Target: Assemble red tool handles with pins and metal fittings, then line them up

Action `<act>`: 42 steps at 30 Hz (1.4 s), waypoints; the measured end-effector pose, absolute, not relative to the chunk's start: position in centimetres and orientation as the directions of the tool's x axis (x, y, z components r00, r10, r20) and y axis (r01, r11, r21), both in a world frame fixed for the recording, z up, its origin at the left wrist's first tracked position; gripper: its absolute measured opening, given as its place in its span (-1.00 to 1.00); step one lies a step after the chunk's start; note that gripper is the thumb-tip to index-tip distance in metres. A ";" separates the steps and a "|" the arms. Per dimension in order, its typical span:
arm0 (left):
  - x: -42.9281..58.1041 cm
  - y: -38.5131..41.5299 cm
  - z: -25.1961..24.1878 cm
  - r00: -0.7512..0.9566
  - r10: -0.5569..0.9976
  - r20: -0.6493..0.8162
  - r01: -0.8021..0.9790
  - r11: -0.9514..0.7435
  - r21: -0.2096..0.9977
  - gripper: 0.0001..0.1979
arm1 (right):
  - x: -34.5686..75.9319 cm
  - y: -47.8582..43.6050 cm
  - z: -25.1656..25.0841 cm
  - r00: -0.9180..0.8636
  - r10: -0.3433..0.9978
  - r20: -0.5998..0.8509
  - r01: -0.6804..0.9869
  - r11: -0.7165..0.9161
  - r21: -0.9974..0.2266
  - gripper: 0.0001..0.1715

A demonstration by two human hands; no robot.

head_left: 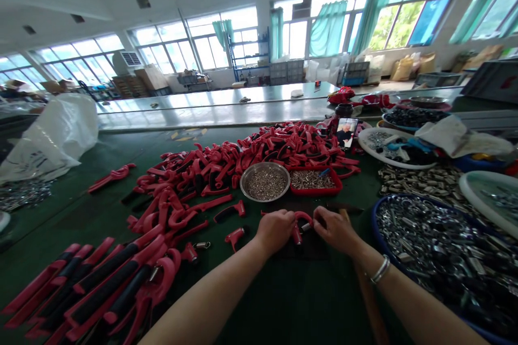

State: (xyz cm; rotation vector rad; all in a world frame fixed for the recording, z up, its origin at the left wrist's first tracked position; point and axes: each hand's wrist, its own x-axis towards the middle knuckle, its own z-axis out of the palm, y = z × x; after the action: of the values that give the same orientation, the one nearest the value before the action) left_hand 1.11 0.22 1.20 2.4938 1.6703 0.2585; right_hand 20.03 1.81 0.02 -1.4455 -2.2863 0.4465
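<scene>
My left hand and my right hand meet over a dark mat, holding a red plastic hook-shaped part between them. My left hand grips the red part, and the fingers of my right hand pinch a small metal fitting set in its opening. A large pile of red-and-black hook-shaped parts lies to the left. Just beyond my hands are a steel bowl of small metal pieces and a red tray of screws. A wooden handle lies under my right forearm.
A blue basin of metal fittings stands at the right, with a white tray and a phone beyond. A white plastic bag lies at the left. A long metal-topped table runs behind the green bench.
</scene>
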 end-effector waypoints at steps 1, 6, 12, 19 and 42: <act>1.1 0.1 1.2 0.379 0.922 0.075 0.904 -0.387 0.183 -0.76 | 20.1 1.7 0.0 -0.385 0.909 0.158 0.783 0.413 -0.465 -0.88; 1.2 -0.3 1.1 0.414 0.905 0.098 0.898 -0.424 0.121 -0.77 | 20.2 1.7 0.2 -0.424 0.894 0.141 0.782 0.441 -0.441 -0.88; 1.1 -0.2 1.0 0.360 0.907 0.219 0.890 -0.404 0.212 -0.77 | 19.5 1.8 0.6 -0.484 0.864 0.140 0.831 0.504 -0.234 -0.84; 0.0 -0.4 1.1 0.462 0.860 0.219 0.775 -0.511 0.372 -0.73 | 19.6 -0.8 -1.4 -0.482 0.843 0.238 0.873 0.484 0.055 -0.53; -0.1 0.4 0.4 0.425 0.903 0.057 0.818 -0.410 0.404 0.01 | 24.2 -10.0 0.6 -0.245 0.928 0.281 0.726 0.368 -0.581 -0.33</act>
State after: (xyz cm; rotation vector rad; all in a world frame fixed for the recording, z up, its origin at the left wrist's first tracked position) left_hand -0.11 0.37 0.36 2.3687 1.4831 0.3835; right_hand 24.18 -9.98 0.60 -1.4242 -2.0462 0.4468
